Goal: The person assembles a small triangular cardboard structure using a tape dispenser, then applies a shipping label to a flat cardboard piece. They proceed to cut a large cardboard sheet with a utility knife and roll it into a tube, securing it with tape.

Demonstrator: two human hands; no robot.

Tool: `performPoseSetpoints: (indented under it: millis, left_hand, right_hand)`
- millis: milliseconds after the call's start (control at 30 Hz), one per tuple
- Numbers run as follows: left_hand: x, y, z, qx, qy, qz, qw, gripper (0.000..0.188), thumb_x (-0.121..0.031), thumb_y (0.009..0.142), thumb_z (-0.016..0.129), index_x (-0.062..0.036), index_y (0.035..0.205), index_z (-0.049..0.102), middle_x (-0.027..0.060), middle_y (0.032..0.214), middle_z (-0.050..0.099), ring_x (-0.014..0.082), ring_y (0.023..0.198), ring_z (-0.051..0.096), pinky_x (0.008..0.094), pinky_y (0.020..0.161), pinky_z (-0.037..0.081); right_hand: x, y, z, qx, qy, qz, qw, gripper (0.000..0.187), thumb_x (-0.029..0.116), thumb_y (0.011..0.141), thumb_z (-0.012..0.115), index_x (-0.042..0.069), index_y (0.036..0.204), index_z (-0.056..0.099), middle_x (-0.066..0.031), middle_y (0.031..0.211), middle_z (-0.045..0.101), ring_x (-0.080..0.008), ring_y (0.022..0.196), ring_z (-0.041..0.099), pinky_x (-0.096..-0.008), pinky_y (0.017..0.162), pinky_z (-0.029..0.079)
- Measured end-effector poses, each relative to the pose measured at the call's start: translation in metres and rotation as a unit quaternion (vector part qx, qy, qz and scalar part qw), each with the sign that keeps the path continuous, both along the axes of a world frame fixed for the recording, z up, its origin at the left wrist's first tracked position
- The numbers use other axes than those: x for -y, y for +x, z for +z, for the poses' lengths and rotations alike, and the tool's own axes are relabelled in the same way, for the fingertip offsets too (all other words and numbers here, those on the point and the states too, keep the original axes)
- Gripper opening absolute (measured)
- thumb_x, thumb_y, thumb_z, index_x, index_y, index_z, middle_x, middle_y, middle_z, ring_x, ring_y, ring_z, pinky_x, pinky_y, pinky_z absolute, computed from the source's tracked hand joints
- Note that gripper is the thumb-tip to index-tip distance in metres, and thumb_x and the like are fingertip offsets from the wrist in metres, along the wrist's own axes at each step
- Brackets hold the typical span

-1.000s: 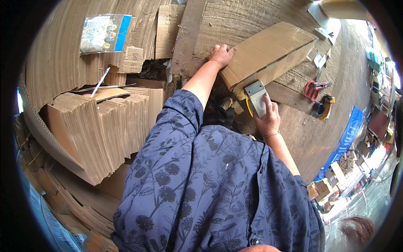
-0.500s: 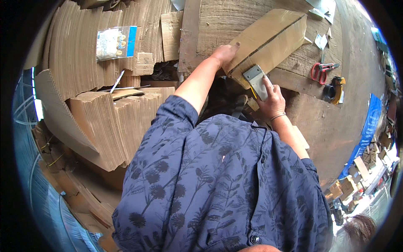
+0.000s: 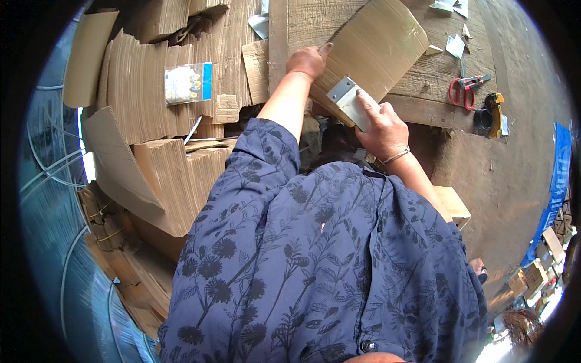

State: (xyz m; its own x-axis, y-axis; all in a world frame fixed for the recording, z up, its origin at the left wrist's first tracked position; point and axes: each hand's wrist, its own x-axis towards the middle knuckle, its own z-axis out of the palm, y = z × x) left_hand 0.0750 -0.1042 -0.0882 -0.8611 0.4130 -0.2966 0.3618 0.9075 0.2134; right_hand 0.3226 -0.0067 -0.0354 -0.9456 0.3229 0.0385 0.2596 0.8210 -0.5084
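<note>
Here's the cardboard box (image 3: 381, 51), just ahead of the hands on the wooden tabletop (image 3: 299, 27)! Left hand (image 3: 306, 62) sits at the box's left edge, thumb against the cardboard; whether its fingers grip, I cannot tell. Right hand (image 3: 385, 130) is wrapped round 1 grey metal-plated tool (image 3: 352, 106), index finger along the plate, front end over the box's near end. Out beyond the right hand: red-handled scissors (image 3: 463, 94), a yellow-and-black tool (image 3: 497, 114) near them. Left of the left hand, 1 clear bag (image 3: 184, 85) tops stacked cardboard (image 3: 138, 85).
</note>
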Motion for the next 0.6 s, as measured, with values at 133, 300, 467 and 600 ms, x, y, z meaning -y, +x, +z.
performPoseSetpoints:
  millis: [133,300,467,600]
  left_hand:
    - [0.016,-0.042,-0.01,-0.026,0.01,0.002,1.0,0.071,-0.07,0.091,0.025,-0.0164,0.113,0.067,0.0138,0.114,0.065,0.0374,0.108,0.06,0.0451,0.091,0.048]
    - [0.035,-0.079,-0.025,-0.026,0.015,0.027,0.999,0.071,-0.069,0.092,0.025,-0.0164,0.11,0.069,0.0145,0.11,0.066,0.0375,0.105,0.06,0.045,0.089,0.048]
    - [0.045,-0.117,-0.042,0.031,0.009,0.02,0.999,0.069,-0.069,0.092,0.024,-0.019,0.114,0.065,0.0122,0.117,0.064,0.0366,0.112,0.057,0.0464,0.094,0.046]
    - [0.051,-0.138,-0.067,0.004,0.0,0.09,0.996,0.071,-0.072,0.09,0.027,-0.0165,0.108,0.068,0.0155,0.108,0.067,0.0372,0.105,0.061,0.0456,0.087,0.048]
  right_hand:
    - [-0.012,0.023,0.0,-0.022,-0.003,0.012,1.0,0.073,0.024,0.061,0.076,0.031,0.13,0.053,-0.0074,0.085,0.054,-0.0257,0.074,0.061,-0.0368,0.061,0.053]
    - [-0.022,0.042,-0.014,0.049,-0.001,0.01,0.999,0.082,0.022,0.058,0.078,0.031,0.134,0.051,-0.008,0.088,0.052,-0.0262,0.074,0.06,-0.0372,0.06,0.053]
    - [-0.016,0.01,-0.05,0.002,-0.011,0.029,1.0,0.09,0.018,0.051,0.082,0.031,0.135,0.051,-0.0087,0.092,0.052,-0.0279,0.077,0.06,-0.0382,0.062,0.052]
    - [-0.002,-0.04,-0.072,-0.058,-0.022,0.039,0.997,0.085,0.018,0.051,0.082,0.03,0.131,0.055,-0.01,0.096,0.054,-0.0281,0.079,0.061,-0.0379,0.062,0.053]
